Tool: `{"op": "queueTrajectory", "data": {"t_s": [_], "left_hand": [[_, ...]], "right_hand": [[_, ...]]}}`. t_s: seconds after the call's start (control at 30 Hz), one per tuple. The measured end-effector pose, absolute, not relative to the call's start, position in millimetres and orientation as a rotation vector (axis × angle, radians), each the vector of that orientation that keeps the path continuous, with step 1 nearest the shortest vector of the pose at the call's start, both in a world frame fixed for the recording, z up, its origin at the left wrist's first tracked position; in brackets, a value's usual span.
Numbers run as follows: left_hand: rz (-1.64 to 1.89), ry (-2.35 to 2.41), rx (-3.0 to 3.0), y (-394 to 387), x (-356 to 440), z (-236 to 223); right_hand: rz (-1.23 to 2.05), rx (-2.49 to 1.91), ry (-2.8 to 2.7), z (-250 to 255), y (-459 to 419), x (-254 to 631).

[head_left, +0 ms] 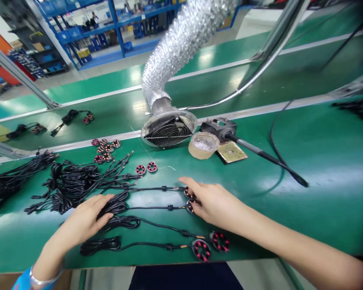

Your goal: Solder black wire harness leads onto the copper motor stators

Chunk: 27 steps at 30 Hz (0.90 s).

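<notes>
My left hand (84,219) rests palm down on a coiled black cable bundle (116,209) on the green table. My right hand (213,201) lies further right, its fingertips touching two small round black-and-red coil rings (190,200) at the ends of two black cables (151,198). Two more coil rings (211,245) with cables lie nearer the table's front edge. Neither hand lifts anything.
A heap of black cables (69,183) lies at the left, with several loose coil rings (105,148) behind it. A fume fan (168,129) on a foil duct, a soldering iron (269,158) in its stand, a sponge pad (231,152) and a small cup (203,145) stand behind.
</notes>
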<state>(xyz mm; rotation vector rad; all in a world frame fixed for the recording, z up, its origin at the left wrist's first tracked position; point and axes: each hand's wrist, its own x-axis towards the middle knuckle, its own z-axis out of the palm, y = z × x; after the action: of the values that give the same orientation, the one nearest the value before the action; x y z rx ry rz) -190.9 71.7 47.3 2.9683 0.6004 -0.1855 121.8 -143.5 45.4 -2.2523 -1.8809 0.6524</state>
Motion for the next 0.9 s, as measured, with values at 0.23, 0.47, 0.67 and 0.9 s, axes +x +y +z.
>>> {"op": "queueTrajectory", "data": {"t_s": [0.23, 0.47, 0.67, 0.9], "left_hand": [[0.165, 0.804, 2.909, 71.5, -209.8, 110.6], [0.23, 1.666, 2.841, 159.0, -214.3, 196.2], [0.106, 1.872, 2.797, 278.2, -162.6, 203.5], [0.266, 1.738, 2.874, 380.0, -35.4, 142.2]], "right_hand": [[0.452, -2.095, -1.983, 89.7, -107.8, 121.5], [0.113, -1.953, -2.173, 161.2, 58.6, 73.5], [0.058, -2.118, -2.102, 160.0, 213.0, 68.8], [0.08, -2.451, -1.779, 109.3, 295.1, 129.0]]}}
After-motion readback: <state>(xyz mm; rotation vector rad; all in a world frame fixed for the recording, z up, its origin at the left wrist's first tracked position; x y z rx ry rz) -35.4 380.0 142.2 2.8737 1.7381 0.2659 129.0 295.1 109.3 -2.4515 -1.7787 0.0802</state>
